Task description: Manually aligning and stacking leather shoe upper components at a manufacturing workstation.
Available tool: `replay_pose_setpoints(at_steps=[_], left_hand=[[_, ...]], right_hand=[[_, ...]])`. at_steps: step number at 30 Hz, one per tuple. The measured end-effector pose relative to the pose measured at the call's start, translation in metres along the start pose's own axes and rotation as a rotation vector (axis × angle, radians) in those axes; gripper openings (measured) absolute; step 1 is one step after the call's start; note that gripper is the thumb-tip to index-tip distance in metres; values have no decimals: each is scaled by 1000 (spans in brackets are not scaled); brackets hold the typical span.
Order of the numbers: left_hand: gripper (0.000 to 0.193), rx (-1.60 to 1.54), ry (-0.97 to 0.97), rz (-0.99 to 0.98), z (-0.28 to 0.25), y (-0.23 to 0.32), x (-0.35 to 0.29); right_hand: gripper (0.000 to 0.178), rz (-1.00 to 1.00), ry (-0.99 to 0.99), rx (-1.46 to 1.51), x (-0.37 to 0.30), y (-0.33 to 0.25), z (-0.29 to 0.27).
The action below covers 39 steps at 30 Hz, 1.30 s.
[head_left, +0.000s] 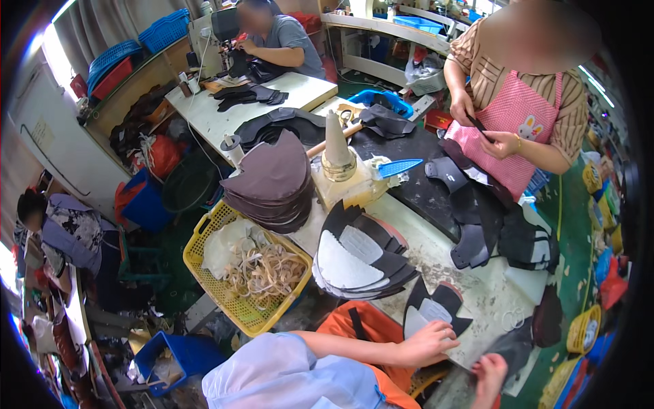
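Pressing down at 5 o'clock on the surface (470, 286), the left hand (426, 343) is laid flat, released, on a black-and-white cut piece (436, 308). The right hand (489, 373) is loosely curled just beside it, grasping nothing discernible.

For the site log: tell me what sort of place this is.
Most likely a shoe-making workshop: stacks of cut shoe-upper pieces on the worktable, a person at a sewing machine, and a yellow basket of strips.
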<state>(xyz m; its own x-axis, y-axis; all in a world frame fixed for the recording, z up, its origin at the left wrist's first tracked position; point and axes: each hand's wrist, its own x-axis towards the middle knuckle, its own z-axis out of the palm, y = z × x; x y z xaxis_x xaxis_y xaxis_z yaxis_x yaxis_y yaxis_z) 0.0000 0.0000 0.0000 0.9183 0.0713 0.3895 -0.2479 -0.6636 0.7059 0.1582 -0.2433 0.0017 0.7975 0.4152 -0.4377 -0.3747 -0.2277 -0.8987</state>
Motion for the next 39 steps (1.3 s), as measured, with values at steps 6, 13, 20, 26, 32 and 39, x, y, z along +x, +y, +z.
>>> replay_pose_setpoints(at_steps=[6, 13, 20, 26, 32, 39], left_hand=[[34, -77, 2, -46, 17, 9, 28], [16, -112, -274, -189, -17, 1, 54], [30, -776, 10, -351, 9, 0, 46], [22, -519, 82, -314, 6, 4, 39], [25, -876, 162, -684, 3, -26, 44], [13, -239, 348, 66, -2, 23, 58]], right_hand=[[7, -83, -22, 331, -19, 3, 80], [7, -333, 3, -167, -30, -11, 99], [12, -366, 51, 95, -31, -5, 116], [19, -447, 191, -57, -39, -12, 129], [29, -643, 317, -260, -50, 5, 124], [45, -353, 510, 499, -43, -26, 166]])
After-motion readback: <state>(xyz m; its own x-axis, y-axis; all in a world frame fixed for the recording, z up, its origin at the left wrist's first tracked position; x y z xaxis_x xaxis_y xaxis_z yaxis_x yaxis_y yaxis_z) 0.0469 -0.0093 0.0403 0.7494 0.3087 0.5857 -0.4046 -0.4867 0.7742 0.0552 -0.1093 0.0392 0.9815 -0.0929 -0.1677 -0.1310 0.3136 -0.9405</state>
